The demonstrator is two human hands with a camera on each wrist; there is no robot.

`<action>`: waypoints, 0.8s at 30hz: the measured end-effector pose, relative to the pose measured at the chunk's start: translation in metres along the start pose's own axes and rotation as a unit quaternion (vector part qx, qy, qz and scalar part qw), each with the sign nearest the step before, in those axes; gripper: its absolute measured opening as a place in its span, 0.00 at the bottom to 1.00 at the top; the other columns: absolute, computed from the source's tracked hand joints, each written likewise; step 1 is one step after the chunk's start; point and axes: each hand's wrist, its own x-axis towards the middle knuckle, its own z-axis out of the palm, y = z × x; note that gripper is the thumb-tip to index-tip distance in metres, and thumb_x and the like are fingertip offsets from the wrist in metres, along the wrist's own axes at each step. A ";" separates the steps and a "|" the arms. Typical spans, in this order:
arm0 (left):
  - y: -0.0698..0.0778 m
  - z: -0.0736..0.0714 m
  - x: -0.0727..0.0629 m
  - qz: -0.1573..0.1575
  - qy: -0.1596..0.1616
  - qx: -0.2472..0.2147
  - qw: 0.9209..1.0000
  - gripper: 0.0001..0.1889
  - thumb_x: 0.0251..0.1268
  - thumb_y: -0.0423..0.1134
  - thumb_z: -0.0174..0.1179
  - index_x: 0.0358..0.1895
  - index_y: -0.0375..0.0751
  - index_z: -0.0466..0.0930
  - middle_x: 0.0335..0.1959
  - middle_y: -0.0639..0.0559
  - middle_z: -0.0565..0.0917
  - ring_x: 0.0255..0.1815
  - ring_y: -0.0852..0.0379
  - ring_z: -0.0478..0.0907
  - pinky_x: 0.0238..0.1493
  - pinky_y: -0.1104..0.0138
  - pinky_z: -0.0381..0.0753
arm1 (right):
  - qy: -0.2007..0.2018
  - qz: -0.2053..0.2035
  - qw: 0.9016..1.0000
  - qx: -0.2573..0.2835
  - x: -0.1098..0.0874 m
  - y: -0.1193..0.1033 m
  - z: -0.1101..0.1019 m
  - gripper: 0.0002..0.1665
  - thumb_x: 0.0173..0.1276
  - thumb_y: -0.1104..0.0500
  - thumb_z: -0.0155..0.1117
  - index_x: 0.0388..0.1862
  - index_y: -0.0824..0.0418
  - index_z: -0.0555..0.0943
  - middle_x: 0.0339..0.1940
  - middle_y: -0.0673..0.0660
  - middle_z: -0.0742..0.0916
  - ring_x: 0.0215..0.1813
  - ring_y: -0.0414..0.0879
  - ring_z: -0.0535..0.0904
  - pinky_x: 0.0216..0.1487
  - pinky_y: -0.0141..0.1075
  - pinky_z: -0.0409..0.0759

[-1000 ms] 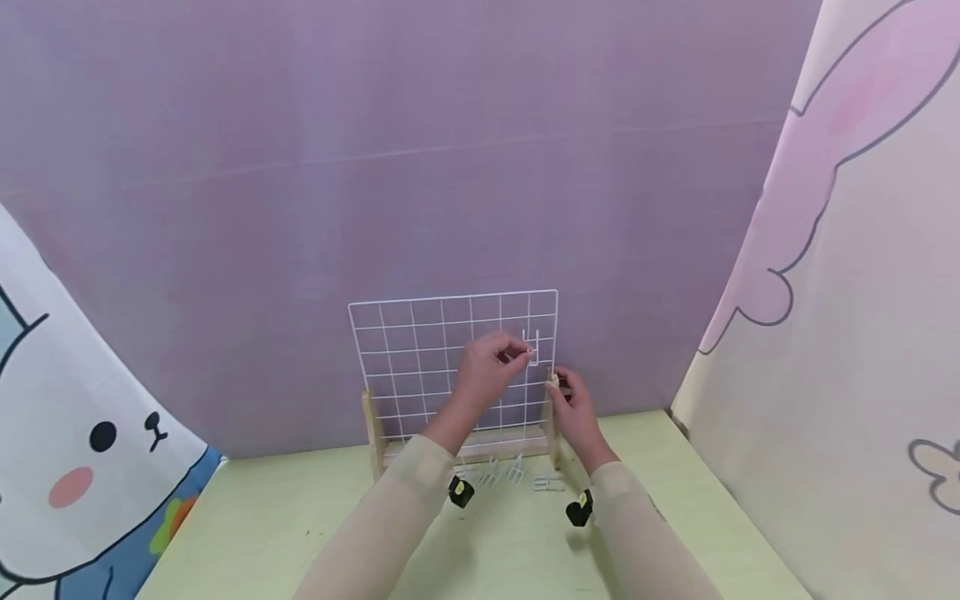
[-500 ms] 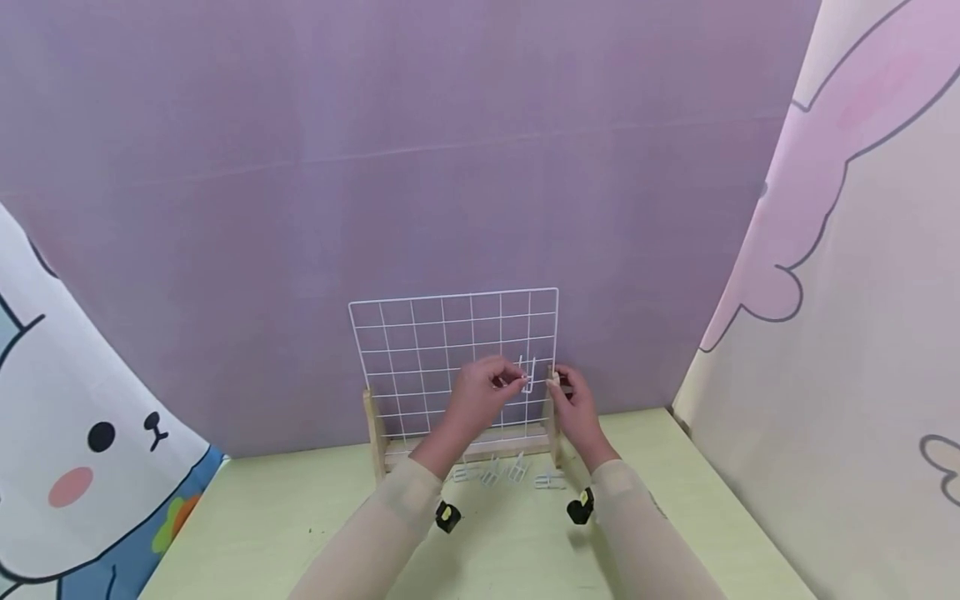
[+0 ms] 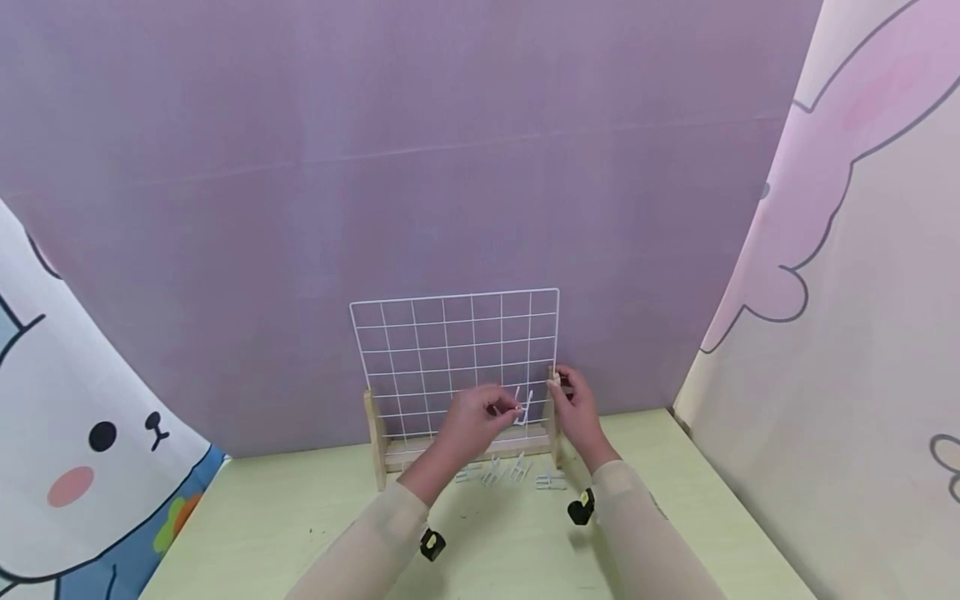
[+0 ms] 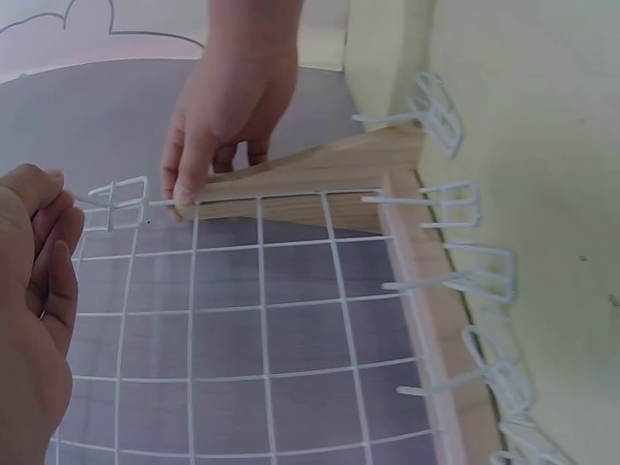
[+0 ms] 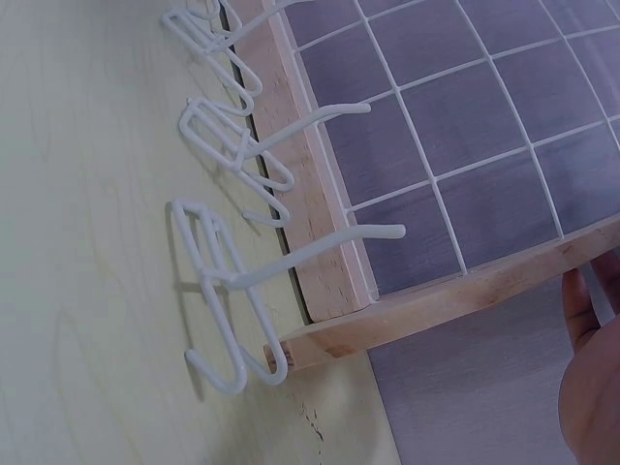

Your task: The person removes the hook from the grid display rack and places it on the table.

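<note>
My left hand (image 3: 480, 417) pinches a white wire hook (image 3: 524, 410) between thumb and fingertips, in front of the lower right of a white wire grid panel (image 3: 453, 296). In the left wrist view the same hook (image 4: 114, 203) juts from the fingertips with its double prongs facing the grid. My right hand (image 3: 576, 404) holds the top of the wooden side post (image 3: 553, 433) at the panel's right edge. From the right wrist, the right hand (image 5: 596, 378) appears only partly, behind the post (image 5: 426, 305).
Several more white wire hooks (image 5: 232, 160) lie in a row on the pale table (image 3: 285, 500), along the front of the stand's wooden base bar (image 5: 325, 242). The left wooden post (image 3: 375, 442) stands opposite. A purple backdrop (image 3: 450, 167) rises behind the grid.
My left hand has come down along the front of the grid, bringing the pinched hook lower and slightly left. The right hand stays in place on the post.
</note>
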 end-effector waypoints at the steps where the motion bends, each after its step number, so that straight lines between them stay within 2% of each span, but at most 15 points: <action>1: -0.002 0.001 -0.003 0.000 -0.002 -0.002 1.000 0.03 0.75 0.37 0.75 0.42 0.42 0.94 0.37 0.61 0.89 0.37 0.67 0.84 0.41 0.71 0.88 | 0.000 0.000 1.000 0.001 0.000 0.000 0.000 0.20 0.87 0.61 0.63 0.72 0.63 0.79 0.61 0.63 0.84 0.59 0.57 0.81 0.54 0.33 0.83; 6: -0.009 0.004 -0.017 0.002 -0.013 -0.005 1.000 0.03 0.75 0.36 0.75 0.42 0.40 0.94 0.36 0.62 0.89 0.36 0.68 0.84 0.39 0.70 0.88 | -0.001 -0.008 1.000 0.011 0.000 0.001 0.001 0.20 0.87 0.62 0.62 0.72 0.66 0.78 0.62 0.66 0.83 0.60 0.63 0.81 0.54 0.31 0.82; 10: -0.012 0.007 -0.025 -0.012 -0.023 -0.005 1.000 0.03 0.75 0.37 0.74 0.42 0.42 0.94 0.36 0.64 0.88 0.37 0.68 0.83 0.40 0.70 0.88 | 0.002 -0.010 1.000 0.014 0.000 0.002 0.001 0.20 0.87 0.63 0.62 0.73 0.67 0.78 0.62 0.69 0.82 0.61 0.66 0.80 0.53 0.31 0.81; 17: -0.015 0.012 -0.034 -0.019 -0.023 -0.008 1.000 0.01 0.74 0.35 0.75 0.42 0.46 0.94 0.35 0.64 0.88 0.36 0.69 0.83 0.40 0.70 0.88 | -0.001 -0.001 1.000 0.006 0.000 0.002 0.000 0.19 0.87 0.61 0.63 0.72 0.63 0.79 0.61 0.63 0.84 0.60 0.60 0.81 0.54 0.32 0.82; 24: -0.020 0.016 -0.041 -0.036 -0.030 -0.003 0.999 0.01 0.73 0.36 0.76 0.42 0.47 0.95 0.34 0.66 0.87 0.36 0.69 0.82 0.40 0.70 0.87 | -0.002 -0.002 1.000 0.006 0.000 0.002 -0.001 0.19 0.87 0.60 0.62 0.71 0.62 0.78 0.61 0.63 0.84 0.60 0.60 0.81 0.54 0.35 0.83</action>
